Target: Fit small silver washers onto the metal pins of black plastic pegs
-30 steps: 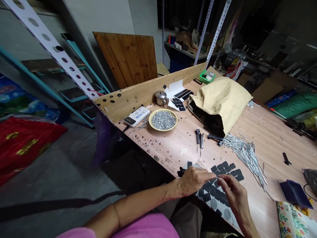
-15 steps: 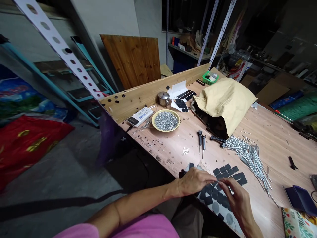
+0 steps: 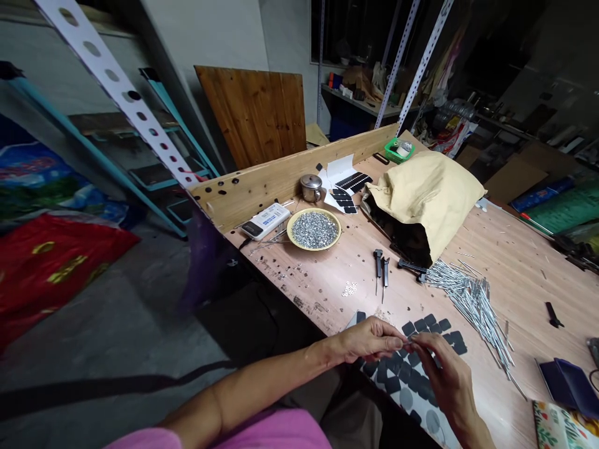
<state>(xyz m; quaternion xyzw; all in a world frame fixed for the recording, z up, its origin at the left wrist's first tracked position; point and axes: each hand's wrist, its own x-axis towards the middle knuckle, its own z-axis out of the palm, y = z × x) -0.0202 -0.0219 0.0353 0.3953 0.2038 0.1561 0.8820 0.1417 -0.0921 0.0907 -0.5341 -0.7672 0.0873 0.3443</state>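
Note:
Over the near table edge my left hand (image 3: pixel 372 340) is closed, thumb and fingers pinched together. My right hand (image 3: pixel 444 368) meets it fingertip to fingertip, also in a pinch. Whatever small thing lies between them is mostly hidden and too small to name. Beneath both hands is a pale sheet (image 3: pixel 435 423) covered with dark rounded-square pads (image 3: pixel 414 374). Beyond them lie two black-headed pieces with thin metal rods (image 3: pixel 381 272) and a small group of light rings (image 3: pixel 349 289). To the right, a pile of thin metal rods (image 3: pixel 477 305) is spread out.
A yellow bowl (image 3: pixel 291 240) holds many small metal parts. Near it are a white device (image 3: pixel 266 221) and a lidded metal cup (image 3: pixel 311 187). A large paper sack (image 3: pixel 430 193) lies open toward me. A dark blue bin (image 3: pixel 568 383) stands at right; a wooden board (image 3: pixel 290 156) borders the back.
My left hand has turned slightly, so its thumb shows more, and the fingertips have shifted a little left. A black piece seen beside the left hand earlier is now out of sight.

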